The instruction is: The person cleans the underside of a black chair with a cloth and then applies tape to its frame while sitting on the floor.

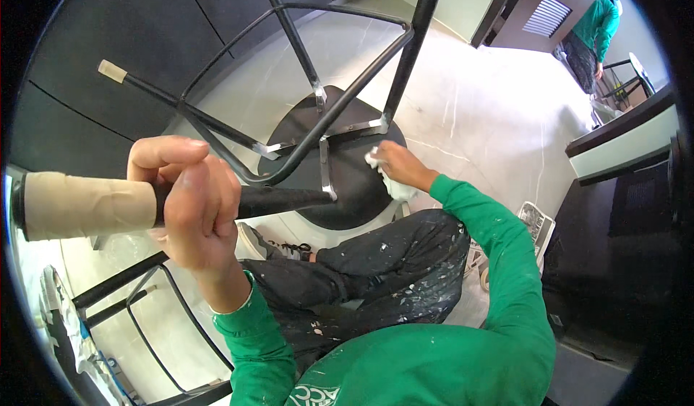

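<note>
An upturned black stool (347, 189) rests with its round seat low and its legs pointing up and outward. My left hand (199, 204) is closed around one black leg, just beside the beige tape (87, 207) wrapped on its end. Low at the right side of the seat, my right hand (400, 164) is closed on a white cloth (396, 186), which touches the seat's edge. A bent metal ring (354, 88) joins the legs. Bare silvery patches show on the brackets (347, 129) under the seat.
Dark cabinets (130, 52) stand at the far left. Another black metal frame (166, 319) lies at the lower left. Newspaper (536, 225) and a tape roll (484, 279) lie right of my legs. Another person (596, 30) in green is at the far right, beside a chair (636, 81).
</note>
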{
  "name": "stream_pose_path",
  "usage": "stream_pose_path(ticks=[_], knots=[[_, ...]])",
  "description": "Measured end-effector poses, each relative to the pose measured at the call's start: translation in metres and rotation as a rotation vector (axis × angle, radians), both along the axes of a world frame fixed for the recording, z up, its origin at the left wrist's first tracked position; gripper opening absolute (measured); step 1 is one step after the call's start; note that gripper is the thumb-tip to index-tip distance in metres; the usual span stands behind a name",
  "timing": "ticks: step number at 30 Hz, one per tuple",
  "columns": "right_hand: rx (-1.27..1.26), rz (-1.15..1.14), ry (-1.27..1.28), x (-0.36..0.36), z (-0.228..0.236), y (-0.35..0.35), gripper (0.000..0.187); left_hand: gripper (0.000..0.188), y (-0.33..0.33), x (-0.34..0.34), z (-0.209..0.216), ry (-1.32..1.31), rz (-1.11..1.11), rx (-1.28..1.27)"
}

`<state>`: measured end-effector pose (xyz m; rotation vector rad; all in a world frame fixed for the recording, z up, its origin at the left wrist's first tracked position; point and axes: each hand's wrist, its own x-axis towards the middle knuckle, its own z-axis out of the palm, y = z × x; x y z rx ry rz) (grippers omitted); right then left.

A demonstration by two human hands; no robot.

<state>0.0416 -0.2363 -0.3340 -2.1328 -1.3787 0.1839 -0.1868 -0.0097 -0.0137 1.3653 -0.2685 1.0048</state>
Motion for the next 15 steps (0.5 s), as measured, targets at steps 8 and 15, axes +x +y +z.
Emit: stream_pose_path(ticks=[8, 15], knots=[[-0.154, 0.16, -0.165, -0.023, -0.004, 0.067, 0.021, 0.015, 0.003, 0.004, -0.003, 0.006, -0.051, 0.064], [0.304, -0.372, 0.019, 0.058, 0.066, 0.116, 0.034, 0.015, -0.002, 0.006, -0.004, -0.047, -0.078, 0.049]])
